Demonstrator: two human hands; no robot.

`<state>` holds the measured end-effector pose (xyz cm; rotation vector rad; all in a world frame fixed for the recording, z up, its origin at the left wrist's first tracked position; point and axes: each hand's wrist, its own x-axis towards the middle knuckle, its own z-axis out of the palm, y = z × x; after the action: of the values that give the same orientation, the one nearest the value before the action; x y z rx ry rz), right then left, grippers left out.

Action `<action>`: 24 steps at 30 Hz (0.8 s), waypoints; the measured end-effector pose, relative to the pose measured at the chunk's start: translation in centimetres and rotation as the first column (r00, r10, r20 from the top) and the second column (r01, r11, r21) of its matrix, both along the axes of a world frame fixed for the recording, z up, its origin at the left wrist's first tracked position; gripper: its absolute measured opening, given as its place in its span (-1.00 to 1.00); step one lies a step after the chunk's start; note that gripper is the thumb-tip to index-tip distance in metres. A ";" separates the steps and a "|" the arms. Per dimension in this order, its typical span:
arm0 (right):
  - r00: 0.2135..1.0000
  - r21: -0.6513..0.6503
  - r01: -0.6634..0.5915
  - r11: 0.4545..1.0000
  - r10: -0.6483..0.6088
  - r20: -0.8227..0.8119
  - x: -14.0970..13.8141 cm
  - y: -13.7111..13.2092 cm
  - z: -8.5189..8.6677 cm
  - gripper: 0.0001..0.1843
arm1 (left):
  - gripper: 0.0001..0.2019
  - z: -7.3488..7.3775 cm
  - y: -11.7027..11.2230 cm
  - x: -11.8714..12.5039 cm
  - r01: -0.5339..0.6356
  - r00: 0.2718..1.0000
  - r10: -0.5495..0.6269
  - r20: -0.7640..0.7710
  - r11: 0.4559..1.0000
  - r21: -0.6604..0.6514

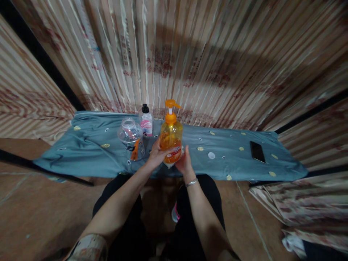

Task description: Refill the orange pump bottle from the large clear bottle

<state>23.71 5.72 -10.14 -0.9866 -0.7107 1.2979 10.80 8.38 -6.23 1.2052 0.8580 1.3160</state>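
In the head view, an orange pump bottle (170, 139) with amber liquid inside stands upright over the near part of the table. My left hand (159, 154) is closed around its left side, the thumb lying across the front. At the lower right, my right hand (185, 163) presses a thin white wipe (170, 165) against the bottle's base and side; most of that wipe is hidden. To the left are a clear plastic jar (129, 136) without a lid, bearing an orange and black label, and a small bottle (146, 123) with a black cap and pink label.
A blue-green patterned cloth (89, 145) covers the narrow table. A dark phone (257, 151) lies toward its right end. Striped curtains (174, 54) hang behind, with black poles (49, 61) at the sides. On the floor, a pink and white item (175, 213) shows between my legs.
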 end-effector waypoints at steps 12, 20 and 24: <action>0.998 -0.145 0.019 0.989 -0.011 0.054 -0.6 -5.6 -3.9 -0.51 | -0.38 -0.2 -1.0 -1.9 0.025 1.000 -0.025 -0.019 1.000 -0.009; 0.885 -0.075 0.153 0.985 -0.103 0.454 3.3 -4.4 -2.8 -0.30 | -0.27 -0.4 -0.5 -2.2 -0.008 0.999 0.010 -0.039 0.999 0.036; 0.735 -0.026 0.108 0.994 -0.062 0.676 5.0 -2.2 -1.6 -0.34 | -0.28 -0.8 -0.1 -2.4 -0.037 0.995 0.042 -0.087 0.998 0.058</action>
<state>28.69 3.54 -11.69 -1.5571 -1.1647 0.8587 8.35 8.25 -7.00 1.3039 0.9177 1.3345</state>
